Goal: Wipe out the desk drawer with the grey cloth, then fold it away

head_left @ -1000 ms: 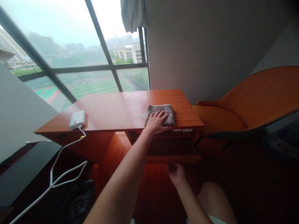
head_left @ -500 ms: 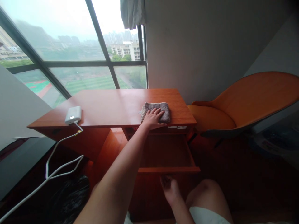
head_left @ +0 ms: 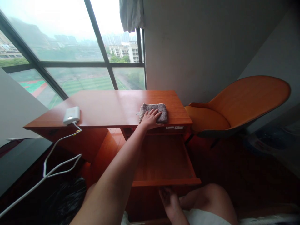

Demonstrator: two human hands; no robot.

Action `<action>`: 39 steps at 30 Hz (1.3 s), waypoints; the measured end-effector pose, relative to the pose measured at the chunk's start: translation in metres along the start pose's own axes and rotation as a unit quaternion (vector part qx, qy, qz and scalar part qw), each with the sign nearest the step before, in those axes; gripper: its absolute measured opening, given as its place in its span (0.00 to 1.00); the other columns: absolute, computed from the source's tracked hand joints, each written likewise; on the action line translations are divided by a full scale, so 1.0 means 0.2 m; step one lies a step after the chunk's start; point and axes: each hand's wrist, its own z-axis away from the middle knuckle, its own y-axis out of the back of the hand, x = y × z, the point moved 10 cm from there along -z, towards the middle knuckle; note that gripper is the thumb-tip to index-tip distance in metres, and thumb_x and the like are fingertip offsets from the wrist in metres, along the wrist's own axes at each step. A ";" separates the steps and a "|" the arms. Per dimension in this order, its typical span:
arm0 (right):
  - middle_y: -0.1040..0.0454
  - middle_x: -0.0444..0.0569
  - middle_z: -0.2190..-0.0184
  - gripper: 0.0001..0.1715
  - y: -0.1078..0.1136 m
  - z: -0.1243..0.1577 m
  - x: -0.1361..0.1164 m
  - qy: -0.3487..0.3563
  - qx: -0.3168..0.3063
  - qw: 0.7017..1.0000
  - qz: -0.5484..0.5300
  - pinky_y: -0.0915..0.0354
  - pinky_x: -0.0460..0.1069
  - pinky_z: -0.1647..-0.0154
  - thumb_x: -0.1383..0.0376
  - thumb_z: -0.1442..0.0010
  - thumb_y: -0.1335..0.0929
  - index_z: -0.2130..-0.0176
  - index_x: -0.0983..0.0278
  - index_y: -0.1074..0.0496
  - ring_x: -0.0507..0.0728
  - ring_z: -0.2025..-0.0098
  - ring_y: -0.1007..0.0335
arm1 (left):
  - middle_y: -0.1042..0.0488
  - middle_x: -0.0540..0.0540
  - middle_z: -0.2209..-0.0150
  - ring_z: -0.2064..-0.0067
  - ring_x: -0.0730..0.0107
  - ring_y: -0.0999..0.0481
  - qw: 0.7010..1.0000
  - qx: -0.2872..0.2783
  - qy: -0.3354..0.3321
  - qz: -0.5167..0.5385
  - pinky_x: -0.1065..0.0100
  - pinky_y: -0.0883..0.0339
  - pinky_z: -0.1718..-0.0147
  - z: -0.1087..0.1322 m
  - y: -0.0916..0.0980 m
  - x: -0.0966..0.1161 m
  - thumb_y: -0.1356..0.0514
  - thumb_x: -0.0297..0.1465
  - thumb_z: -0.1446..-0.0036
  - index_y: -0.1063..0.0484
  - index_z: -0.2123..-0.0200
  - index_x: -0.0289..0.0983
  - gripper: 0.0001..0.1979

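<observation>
My left hand (head_left: 151, 119) lies flat with fingers spread on a folded grey-brown cloth (head_left: 163, 110), which rests on the reddish-brown wooden desk (head_left: 103, 107) near its front edge. Below the desktop, a drawer (head_left: 167, 157) is pulled out, and its inside shows bare wood where my left arm does not cover it. Palm up, my right hand (head_left: 170, 201) has its fingers curled at the lower edge of the drawer front. Shadow and the drawer front partly hide those fingertips.
A white power bank (head_left: 71, 115) sits at the desk's left end, its white cable (head_left: 53, 147) hanging down. An orange chair (head_left: 243, 107) stands to the right. Black plastic (head_left: 67, 197) lies low on the left. Behind the desk is a window (head_left: 77, 64).
The drawer has come out farther toward me, with my right hand moving along at its front edge. My left hand stays on the cloth. The view has shifted slightly.
</observation>
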 end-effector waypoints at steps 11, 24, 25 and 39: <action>0.20 0.42 0.74 0.15 0.08 0.10 0.07 -0.044 0.000 0.999 -0.014 0.28 0.51 0.61 0.69 0.68 0.25 0.74 0.61 0.27 0.55 0.65 0.24 | 0.52 0.48 0.32 0.32 0.52 0.56 1.000 -0.016 0.012 0.007 0.49 0.62 0.37 0.02 -0.01 -0.01 0.43 0.59 0.55 0.54 0.35 0.51 0.47; 0.20 0.40 0.72 0.20 0.06 0.16 0.10 -0.074 -0.008 0.997 -0.011 0.29 0.48 0.63 0.71 0.71 0.24 0.73 0.60 0.28 0.54 0.65 0.23 | 0.51 0.47 0.32 0.33 0.53 0.53 1.000 0.009 0.002 -0.029 0.49 0.56 0.38 0.17 0.03 0.06 0.39 0.36 0.49 0.55 0.34 0.49 0.41; 0.20 0.40 0.72 0.20 0.06 0.16 0.10 -0.074 -0.011 0.997 -0.009 0.29 0.48 0.63 0.71 0.70 0.24 0.72 0.60 0.28 0.55 0.64 0.23 | 0.51 0.47 0.32 0.33 0.54 0.53 0.999 0.018 0.001 -0.032 0.49 0.57 0.38 0.19 0.04 0.07 0.41 0.34 0.48 0.54 0.34 0.49 0.40; 0.20 0.41 0.73 0.19 0.08 0.15 0.09 -0.072 -0.013 0.997 -0.001 0.29 0.49 0.61 0.68 0.70 0.23 0.73 0.60 0.28 0.55 0.63 0.24 | 0.49 0.43 0.32 0.32 0.51 0.53 0.999 -0.027 -0.021 0.009 0.48 0.66 0.36 0.87 -0.35 0.41 0.46 0.31 0.46 0.52 0.34 0.45 0.36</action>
